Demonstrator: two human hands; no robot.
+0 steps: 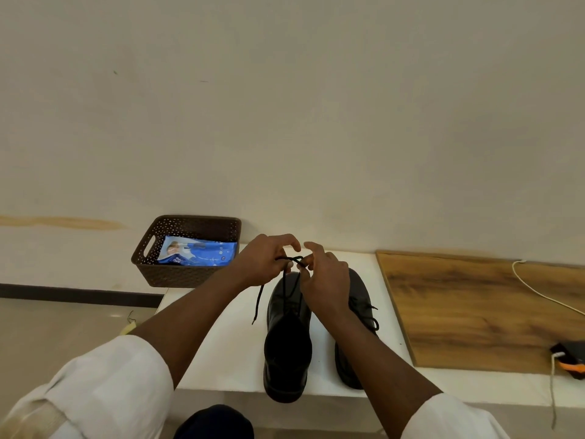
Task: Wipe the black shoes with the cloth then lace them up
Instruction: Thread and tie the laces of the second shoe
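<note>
1. Two black shoes (316, 331) side by side on white table (228, 350).
2. Left hand (266, 263), right hand (326, 280) both pinching lace (296, 259) above left shoe.
3. Brown basket (177, 274) at rear left, holding blue packet (198, 255).

Soft, even indoor light with a warm cast; shadows faint. Wide-angle bending curves the table (228, 353) edge toward 9 o'clock. Overall focus slightly soft.

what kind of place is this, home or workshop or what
Probably a plain indoor room set up for the task, not clearly a home or a workshop: a bare pale wall, a low white table against it, a brown basket and a wooden board.
</note>
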